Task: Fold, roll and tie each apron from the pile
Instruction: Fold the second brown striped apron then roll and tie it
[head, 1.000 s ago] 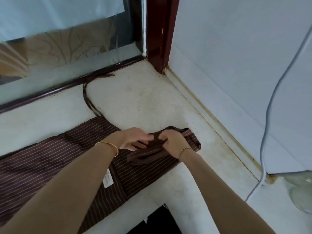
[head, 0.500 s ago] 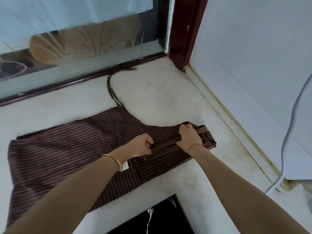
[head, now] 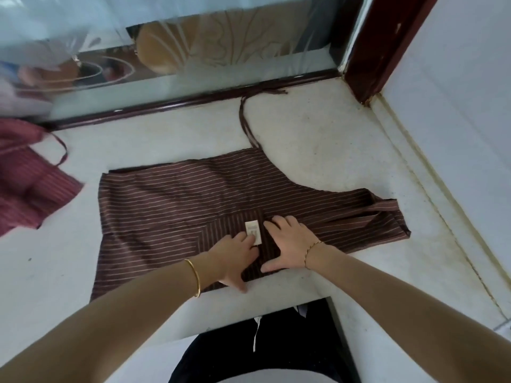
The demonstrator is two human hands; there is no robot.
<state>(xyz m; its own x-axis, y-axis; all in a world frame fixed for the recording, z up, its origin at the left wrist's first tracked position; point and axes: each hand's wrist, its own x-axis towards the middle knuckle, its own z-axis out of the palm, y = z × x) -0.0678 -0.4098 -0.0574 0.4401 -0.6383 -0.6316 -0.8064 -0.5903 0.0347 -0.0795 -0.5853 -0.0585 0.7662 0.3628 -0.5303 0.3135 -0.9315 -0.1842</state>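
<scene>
The brown apron (head: 193,200) lies long from left to right. Both the left hand (head: 235,255) and right hand (head: 287,244) press flat, fingers straight, on its near middle.

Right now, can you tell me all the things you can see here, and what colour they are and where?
brown striped apron: one, dark brown with thin pale stripes, lying flat in the middle of the counter
white label: one, on the apron by the fingers
apron strap: one, brown, trailing toward the window frame
red striped cloth: one, dark red, at the left edge, partly cut off
counter: one, off-white
window frame: one, dark red-brown, behind the counter
left hand: flat on the apron, gold bangle on the wrist
right hand: flat on the apron, thin bracelet
</scene>
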